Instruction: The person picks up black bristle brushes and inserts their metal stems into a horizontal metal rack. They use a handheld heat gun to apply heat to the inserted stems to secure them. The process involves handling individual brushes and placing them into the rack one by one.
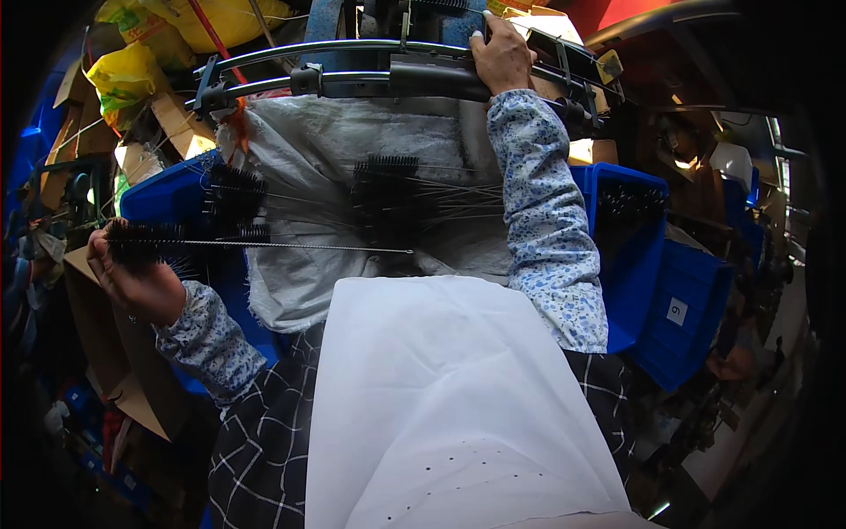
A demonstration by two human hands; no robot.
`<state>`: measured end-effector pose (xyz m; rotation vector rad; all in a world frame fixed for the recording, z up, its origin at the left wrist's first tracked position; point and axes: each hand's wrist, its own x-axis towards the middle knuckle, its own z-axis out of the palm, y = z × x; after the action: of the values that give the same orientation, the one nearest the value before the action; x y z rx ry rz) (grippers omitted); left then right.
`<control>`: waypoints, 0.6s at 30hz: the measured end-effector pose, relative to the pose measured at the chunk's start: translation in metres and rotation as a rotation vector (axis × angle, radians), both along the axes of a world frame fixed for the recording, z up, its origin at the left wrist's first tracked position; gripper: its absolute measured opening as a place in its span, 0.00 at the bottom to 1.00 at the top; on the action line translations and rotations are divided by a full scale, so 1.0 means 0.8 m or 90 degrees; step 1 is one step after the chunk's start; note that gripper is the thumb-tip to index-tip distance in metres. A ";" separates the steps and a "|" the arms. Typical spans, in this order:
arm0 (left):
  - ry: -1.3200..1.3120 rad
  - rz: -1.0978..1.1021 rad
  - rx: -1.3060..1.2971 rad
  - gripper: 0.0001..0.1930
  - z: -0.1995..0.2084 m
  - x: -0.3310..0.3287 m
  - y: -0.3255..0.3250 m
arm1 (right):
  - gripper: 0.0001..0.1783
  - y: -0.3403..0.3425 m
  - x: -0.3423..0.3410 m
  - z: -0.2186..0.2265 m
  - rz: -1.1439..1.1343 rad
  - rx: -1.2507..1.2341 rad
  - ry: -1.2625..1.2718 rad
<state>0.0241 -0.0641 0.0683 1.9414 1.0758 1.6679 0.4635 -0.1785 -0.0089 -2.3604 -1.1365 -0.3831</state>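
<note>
My left hand [132, 280] grips a black bristle brush [145, 240] by its bristled end; its thin wire stem [308, 248] runs right across the grey sack cloth [352, 141]. More black wire brushes [388, 189] lie in a heap on that cloth, and another bunch [233, 198] sits at the cloth's left side. My right hand [502, 55] is stretched forward and closed on the black bar [432, 81] of a curved metal frame at the top. A white sheet [441, 388] covers my lap.
Blue plastic bins stand at the right [630, 264] and left [167, 198]; the right one holds more black brushes [630, 203]. Yellow bags [128, 75] and cardboard pieces [115, 353] are piled at the left. Cluttered parts and boxes fill the right edge.
</note>
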 end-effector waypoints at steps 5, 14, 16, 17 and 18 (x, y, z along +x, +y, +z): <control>0.013 -0.011 0.029 0.14 0.001 -0.025 0.002 | 0.22 0.014 -0.011 0.000 -0.001 -0.014 0.010; 0.234 0.159 0.157 0.15 0.017 -0.012 -0.012 | 0.21 0.043 -0.044 0.009 -0.026 -0.036 0.023; -0.018 0.018 0.035 0.15 0.017 -0.004 -0.012 | 0.20 0.050 -0.064 0.033 -0.050 -0.069 0.056; -0.143 -0.053 -0.025 0.15 0.016 -0.001 -0.011 | 0.19 0.056 -0.066 0.030 -0.051 -0.080 0.039; -0.146 -0.045 -0.035 0.15 0.015 0.001 -0.011 | 0.19 0.060 -0.069 0.029 -0.052 -0.076 0.038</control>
<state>0.0250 -0.0730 0.0804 1.6864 0.9443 1.7524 0.4083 -0.1308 0.0141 -2.5100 -1.0650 -0.2780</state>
